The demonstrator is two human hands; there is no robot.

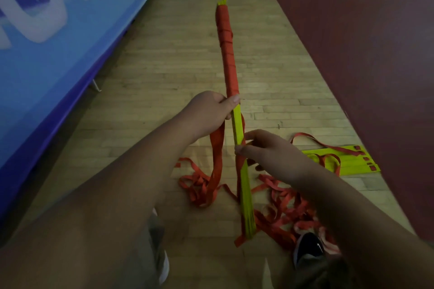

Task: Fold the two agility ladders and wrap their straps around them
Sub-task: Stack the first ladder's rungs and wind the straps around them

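A folded bundle of yellow ladder rungs (237, 124) stands nearly upright before me. Its upper half is wound tightly in red strap (227, 49). My left hand (209, 112) grips the bundle just below the wound part, thumb on the strap's edge. Lower down, my right hand (265, 150) pinches the red strap against the yellow rungs. Loose red strap (216, 171) loops down from my left hand to a tangle on the floor. The second ladder (347, 162), yellow rungs with red straps, lies flat on the floor at the right.
Wooden floor (164, 77) runs ahead. A blue banner (47, 42) lines the left side and a dark red floor zone (364, 54) fills the right. A heap of red strap (288, 209) lies by my dark shoe (307, 248).
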